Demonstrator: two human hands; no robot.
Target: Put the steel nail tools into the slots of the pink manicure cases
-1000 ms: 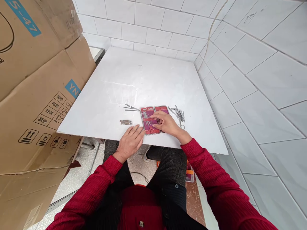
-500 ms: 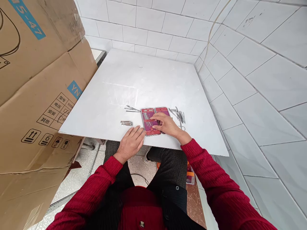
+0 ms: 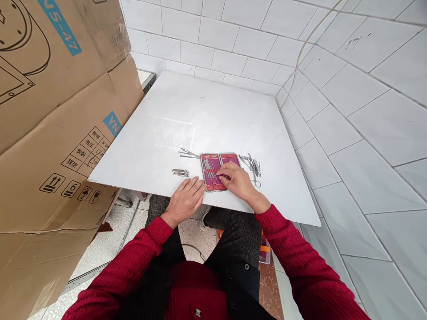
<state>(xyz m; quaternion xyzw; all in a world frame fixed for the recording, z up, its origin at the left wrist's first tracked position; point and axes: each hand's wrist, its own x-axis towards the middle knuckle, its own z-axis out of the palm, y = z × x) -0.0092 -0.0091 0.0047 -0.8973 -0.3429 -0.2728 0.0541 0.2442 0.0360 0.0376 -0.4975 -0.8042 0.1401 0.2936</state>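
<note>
An open manicure case (image 3: 209, 187) with a red and purple lining lies near the table's front edge. Slim metal tools (image 3: 209, 169) sit under a strap in its left half. My left hand (image 3: 187, 198) rests at the case's lower left corner, fingers stretched out and holding nothing. Over the case's middle and right half is my right hand (image 3: 238, 182), its thumb and fingertips drawn together near the fold. Whatever they grip is hidden. Left of the case are nail clippers (image 3: 180, 172) and thin metal tools (image 3: 188, 153).
To the right of the case lie several metal nippers (image 3: 251, 165) and scissors (image 3: 256, 182). The white tabletop (image 3: 227, 115) meets tiled walls behind and at right. Large cardboard boxes (image 3: 76, 146) stand along the left. A pale cable (image 3: 305, 49) hangs in the corner.
My right fingertips have come closer together and shifted slightly right and toward me over the case. My left hand stays at the case corner. The whole view has shifted a little.
</note>
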